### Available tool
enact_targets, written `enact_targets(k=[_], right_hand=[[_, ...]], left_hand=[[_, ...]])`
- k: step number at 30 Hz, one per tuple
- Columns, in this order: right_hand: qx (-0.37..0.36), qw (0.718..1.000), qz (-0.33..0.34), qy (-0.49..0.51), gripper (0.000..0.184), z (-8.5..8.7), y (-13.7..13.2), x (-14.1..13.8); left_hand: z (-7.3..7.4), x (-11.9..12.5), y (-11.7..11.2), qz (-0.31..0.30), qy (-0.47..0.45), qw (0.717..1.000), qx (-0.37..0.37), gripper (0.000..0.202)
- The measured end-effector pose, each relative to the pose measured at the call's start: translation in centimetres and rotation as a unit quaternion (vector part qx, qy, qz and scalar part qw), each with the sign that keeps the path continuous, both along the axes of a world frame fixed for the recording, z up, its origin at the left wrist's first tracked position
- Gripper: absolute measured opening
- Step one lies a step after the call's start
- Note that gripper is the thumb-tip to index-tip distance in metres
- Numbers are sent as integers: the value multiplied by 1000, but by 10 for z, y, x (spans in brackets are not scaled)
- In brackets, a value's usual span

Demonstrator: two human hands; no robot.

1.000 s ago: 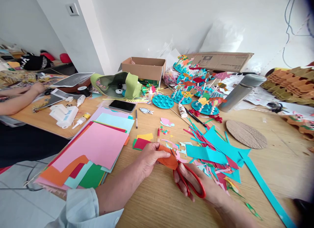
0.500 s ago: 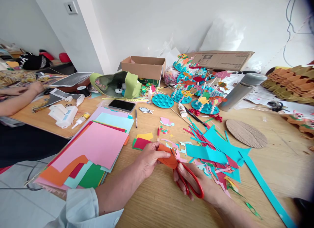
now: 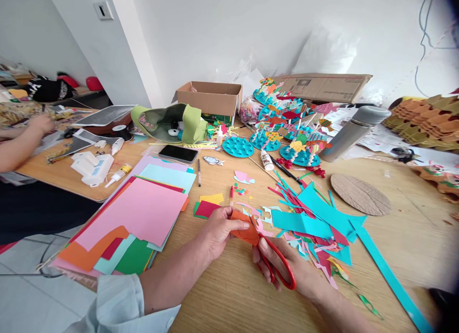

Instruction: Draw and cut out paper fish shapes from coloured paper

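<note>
The person is sitting at a wooden table (image 3: 222, 304) and is working with both bare hands close together. The left hand (image 3: 217, 232) is grasping a piece of orange paper (image 3: 245, 231), pinching it firmly between the thumb and the fingers, and the paper is sticking out from this hand toward the right hand. The right hand (image 3: 287, 271) is clenching the red-handled scissors (image 3: 276, 268), with the fingers going through the loops, and the blades are touching the orange paper at its upper right side. So the paper is lying just between the two hands, lifted above the table. Beside the left forearm, a stack of coloured paper sheets (image 3: 132, 213) is lying, and to the right of the scissors many teal and pink paper scraps (image 3: 304, 225) are spreading over the table. Farther left, a co-worker's hand (image 3: 43, 124) is resting above another wooden table (image 3: 64, 187).
</note>
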State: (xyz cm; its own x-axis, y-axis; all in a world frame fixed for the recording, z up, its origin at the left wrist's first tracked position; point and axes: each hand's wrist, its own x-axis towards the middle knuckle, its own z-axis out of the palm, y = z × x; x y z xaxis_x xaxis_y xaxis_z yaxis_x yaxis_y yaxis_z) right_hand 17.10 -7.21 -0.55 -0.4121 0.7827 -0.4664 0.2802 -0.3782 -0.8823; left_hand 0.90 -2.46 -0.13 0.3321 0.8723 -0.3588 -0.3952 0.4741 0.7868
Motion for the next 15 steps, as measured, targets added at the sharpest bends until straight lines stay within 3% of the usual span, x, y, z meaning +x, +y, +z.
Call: enact_targets(k=[15], right_hand=[[0,1000,2,-15,73,0,0,0]], left_hand=[[-8,-2,1,11,19,1000,-20,31]])
